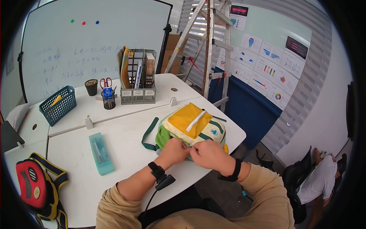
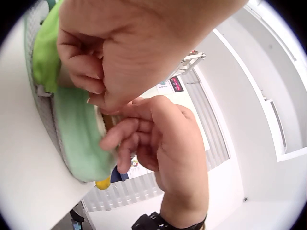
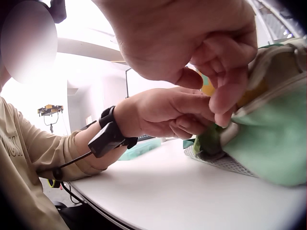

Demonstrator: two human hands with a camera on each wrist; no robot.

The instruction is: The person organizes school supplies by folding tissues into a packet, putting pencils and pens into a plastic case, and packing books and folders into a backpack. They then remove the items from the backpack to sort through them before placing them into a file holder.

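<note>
A small backpack (image 1: 179,122), yellow and cream with green parts, lies on the white table, its light-green side (image 2: 79,134) facing the person. At its near edge, the left hand (image 1: 173,152) curls its fingers and pinches the fabric by the zipper, beside a bright green part (image 2: 45,55). Right beside it the right hand (image 1: 211,154) pinches the same zipper edge with thumb and fingertips. Both hands nearly touch in the left wrist view. What exactly lies between the fingertips of each hand is hidden. Through the zipper gap something brown-yellow (image 3: 252,94) shows.
On the table (image 1: 72,152) stand a teal pencil box (image 1: 101,154), a blue basket (image 1: 58,105), a small pot (image 1: 91,87), a pen holder (image 1: 109,102) and a grey file rack (image 1: 138,97). A red bag (image 1: 32,183) lies at left. Behind are a whiteboard (image 1: 95,38) and ladder (image 1: 209,49).
</note>
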